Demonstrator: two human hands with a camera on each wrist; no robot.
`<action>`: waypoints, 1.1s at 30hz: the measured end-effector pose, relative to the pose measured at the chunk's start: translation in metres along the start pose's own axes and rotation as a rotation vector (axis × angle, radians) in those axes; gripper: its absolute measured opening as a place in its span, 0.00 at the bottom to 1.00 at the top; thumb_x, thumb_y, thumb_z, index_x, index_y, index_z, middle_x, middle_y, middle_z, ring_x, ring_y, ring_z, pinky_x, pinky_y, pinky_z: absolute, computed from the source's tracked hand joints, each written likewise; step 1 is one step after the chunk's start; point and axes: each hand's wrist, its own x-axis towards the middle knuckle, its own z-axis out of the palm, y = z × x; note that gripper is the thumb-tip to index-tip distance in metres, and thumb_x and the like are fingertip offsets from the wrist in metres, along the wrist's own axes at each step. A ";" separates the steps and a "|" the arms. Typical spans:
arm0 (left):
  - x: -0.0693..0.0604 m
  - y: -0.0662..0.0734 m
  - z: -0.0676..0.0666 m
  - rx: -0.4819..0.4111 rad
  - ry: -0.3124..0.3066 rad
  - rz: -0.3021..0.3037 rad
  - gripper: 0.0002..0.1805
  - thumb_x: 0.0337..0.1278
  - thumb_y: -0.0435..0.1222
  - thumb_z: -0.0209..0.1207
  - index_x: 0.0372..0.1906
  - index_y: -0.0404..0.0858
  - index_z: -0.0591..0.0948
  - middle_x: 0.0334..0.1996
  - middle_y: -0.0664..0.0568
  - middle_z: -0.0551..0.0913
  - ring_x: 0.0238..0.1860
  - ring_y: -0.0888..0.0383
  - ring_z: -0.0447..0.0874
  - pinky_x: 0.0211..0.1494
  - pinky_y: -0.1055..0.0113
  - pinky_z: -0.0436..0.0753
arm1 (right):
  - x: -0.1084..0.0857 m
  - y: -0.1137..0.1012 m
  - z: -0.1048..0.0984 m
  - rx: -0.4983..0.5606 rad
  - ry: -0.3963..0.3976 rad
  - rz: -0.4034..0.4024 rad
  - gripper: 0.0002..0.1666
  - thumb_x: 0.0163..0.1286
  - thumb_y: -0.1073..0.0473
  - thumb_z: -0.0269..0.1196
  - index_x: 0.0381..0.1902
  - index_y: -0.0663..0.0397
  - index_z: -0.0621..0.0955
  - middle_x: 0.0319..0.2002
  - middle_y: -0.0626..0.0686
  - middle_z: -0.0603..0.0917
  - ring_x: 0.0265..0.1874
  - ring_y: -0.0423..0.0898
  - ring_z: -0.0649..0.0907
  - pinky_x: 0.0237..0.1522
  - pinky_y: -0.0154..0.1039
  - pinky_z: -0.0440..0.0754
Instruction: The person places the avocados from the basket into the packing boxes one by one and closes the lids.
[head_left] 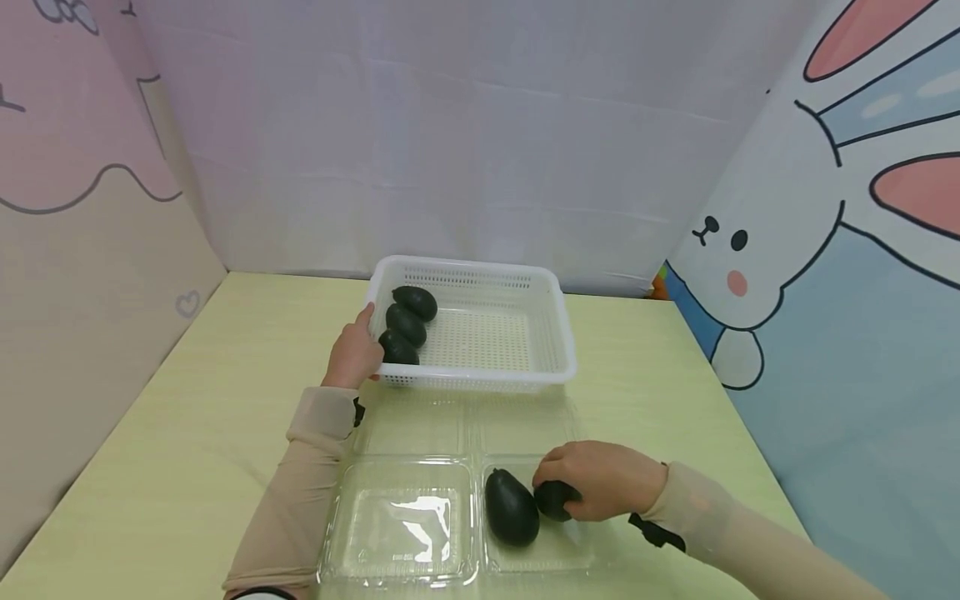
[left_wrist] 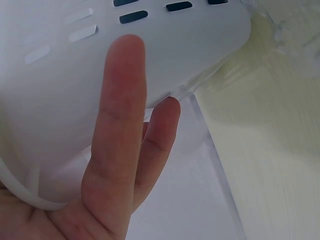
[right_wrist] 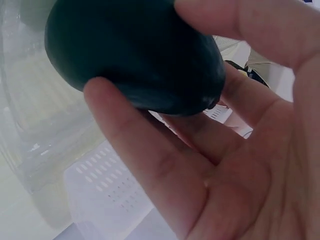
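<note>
In the head view my left hand (head_left: 355, 353) lies against the front left corner of a white basket (head_left: 487, 379); its fingers (left_wrist: 122, 100) look straight beside the outer wall in the left wrist view. Three dark green oval fruits (head_left: 406, 325) rest in a row along the basket's left side. My right hand (head_left: 607, 482) grips another dark oval fruit (head_left: 553, 500) between thumb and fingers, over the front right section of the clear plastic containers (head_left: 402, 575). Just left of it lies a larger dark fruit (head_left: 512, 508). The right wrist view shows the gripped fruit (right_wrist: 135, 55) close up.
The clear containers form several square sections in front of the basket on a pale wooden table (head_left: 187, 433). The front left section holds no fruit. A white cloth (head_left: 480, 167) hangs behind, with cartoon-printed panels (head_left: 847, 292) at both sides.
</note>
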 end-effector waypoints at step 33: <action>-0.002 0.003 -0.002 0.017 -0.007 -0.004 0.42 0.61 0.25 0.45 0.78 0.43 0.46 0.58 0.27 0.66 0.50 0.35 0.73 0.21 0.63 0.83 | -0.003 0.003 0.002 -0.005 0.020 0.053 0.21 0.58 0.61 0.68 0.51 0.49 0.81 0.52 0.47 0.78 0.48 0.42 0.80 0.50 0.39 0.81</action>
